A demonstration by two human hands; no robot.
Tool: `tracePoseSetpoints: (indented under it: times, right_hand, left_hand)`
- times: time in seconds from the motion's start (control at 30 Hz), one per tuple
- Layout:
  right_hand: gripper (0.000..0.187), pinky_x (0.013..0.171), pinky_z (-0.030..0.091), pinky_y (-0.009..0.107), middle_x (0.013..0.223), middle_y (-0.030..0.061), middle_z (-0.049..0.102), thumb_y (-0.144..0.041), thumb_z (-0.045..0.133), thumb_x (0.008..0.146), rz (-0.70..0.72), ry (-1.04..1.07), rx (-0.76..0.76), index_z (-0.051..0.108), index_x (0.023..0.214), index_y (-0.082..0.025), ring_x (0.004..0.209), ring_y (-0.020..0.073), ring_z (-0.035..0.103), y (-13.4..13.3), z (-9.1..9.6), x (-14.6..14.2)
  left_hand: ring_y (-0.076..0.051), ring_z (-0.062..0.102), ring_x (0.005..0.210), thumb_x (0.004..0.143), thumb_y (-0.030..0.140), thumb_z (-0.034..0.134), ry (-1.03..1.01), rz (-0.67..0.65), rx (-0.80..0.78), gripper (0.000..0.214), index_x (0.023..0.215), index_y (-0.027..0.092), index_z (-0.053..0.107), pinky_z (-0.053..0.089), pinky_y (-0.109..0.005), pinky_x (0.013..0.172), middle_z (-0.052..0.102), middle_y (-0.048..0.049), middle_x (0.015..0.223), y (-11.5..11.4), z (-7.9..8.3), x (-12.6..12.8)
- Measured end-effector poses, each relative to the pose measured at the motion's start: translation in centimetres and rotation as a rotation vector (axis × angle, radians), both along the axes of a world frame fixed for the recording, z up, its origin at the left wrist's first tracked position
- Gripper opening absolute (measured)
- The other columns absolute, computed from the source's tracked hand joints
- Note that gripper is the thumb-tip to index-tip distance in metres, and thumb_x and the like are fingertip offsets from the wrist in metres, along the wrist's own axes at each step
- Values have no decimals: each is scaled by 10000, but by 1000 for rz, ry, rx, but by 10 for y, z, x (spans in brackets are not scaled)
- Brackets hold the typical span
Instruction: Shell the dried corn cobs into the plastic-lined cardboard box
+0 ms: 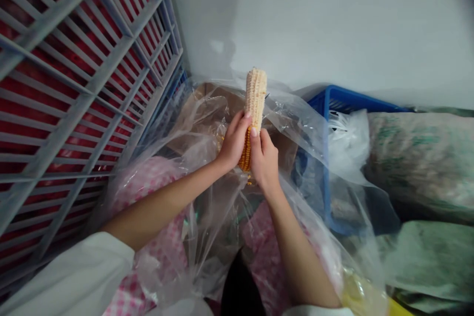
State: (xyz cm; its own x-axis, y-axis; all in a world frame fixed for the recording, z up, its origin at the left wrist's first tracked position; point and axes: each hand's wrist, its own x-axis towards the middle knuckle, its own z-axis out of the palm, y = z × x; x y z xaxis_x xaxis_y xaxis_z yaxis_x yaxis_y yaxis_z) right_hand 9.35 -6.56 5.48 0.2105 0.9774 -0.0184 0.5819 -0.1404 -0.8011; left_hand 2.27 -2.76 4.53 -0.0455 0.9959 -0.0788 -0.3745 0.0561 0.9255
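Note:
Both my hands grip one corn cob [256, 96], held upright over an open clear plastic bag [207, 148]. The cob's upper part is bare and pale, while orange-yellow kernels [245, 150] still cover its lower part. My left hand [234, 140] wraps the left side, its thumb against the cob. On the right side my right hand [263, 158] is closed, with its thumb pressed at the line where the kernels begin. A few loose kernels [249, 181] show just below the cob. Cardboard [285, 153] is visible through the plastic behind the hands.
A tall grey slatted crate [122, 74] with red contents rises close on the left. To the right stand a blue plastic basket [327, 158], a white plastic bag [348, 138] and a large filled sack [422, 158]. A pale wall [314, 24] closes off the back.

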Motion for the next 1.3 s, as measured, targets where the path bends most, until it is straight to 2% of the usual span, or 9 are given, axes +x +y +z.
tracePoseSetpoints:
  times: [0.1,0.23,0.37,0.63,0.8,0.93,1.07,1.2,1.3]
  right_hand:
    - [427,565,324,236,654,15,557,-548,246,843,-3,-18,27,487,757,-207,600,145,494,0,3,0]
    - [439,544,301,233,650,18,559,-538,251,849,5,-63,44,516,778,-196,578,138,487,0,4,2]
    - [450,527,286,231,641,16,559,-512,235,865,107,-60,42,532,771,-186,547,127,477,-2,2,2]
    - [508,531,276,242,631,43,563,-455,145,892,139,-157,24,540,762,-165,555,144,498,-4,-6,0]
    - [532,534,277,247,640,54,574,-446,138,891,87,-160,8,566,764,-156,566,150,502,-6,-11,-1]
    - [588,517,293,245,629,48,583,-518,137,873,-23,6,-18,593,783,-158,548,143,489,-4,-12,3]
    - [685,509,316,236,628,40,588,-581,52,845,61,181,-118,600,785,-174,550,136,500,-2,-8,13]
    - [556,530,303,236,667,37,580,-587,172,846,166,-35,-133,555,787,-188,591,146,504,-7,-3,11]
    - [547,516,271,243,612,40,543,-522,116,878,224,-174,-112,520,745,-178,541,143,481,-11,-5,3]
  left_hand:
    - [-130,561,749,791,302,496,-39,-17,-15,141,699,209,550,447,-243,700,564,7,727,0,1,1]
    - [-121,566,722,763,292,531,-104,-135,-26,110,737,195,575,453,-238,682,572,7,718,3,4,-2]
    - [-100,551,584,693,327,621,-169,-205,-192,178,784,179,579,439,-234,566,551,10,651,7,8,-6]
    - [-79,548,546,645,335,665,-211,-148,-241,245,779,163,552,425,-208,538,560,22,627,3,4,-5]
    - [-81,557,562,616,320,689,-238,-146,-238,268,788,154,568,423,-195,529,556,33,617,3,-2,-2]
    - [-65,552,562,607,304,702,-264,-130,-214,259,777,145,587,434,-184,558,571,30,640,5,-1,0]
    - [-82,558,533,613,333,699,-250,-109,-259,269,783,161,579,439,-196,521,554,30,604,10,4,-4]
    - [-85,572,568,641,358,673,-236,-9,-248,264,791,161,583,439,-188,522,546,25,641,18,6,-11]
    - [-85,575,574,651,357,665,-204,5,-245,247,776,161,583,447,-196,557,552,23,651,20,3,-11]
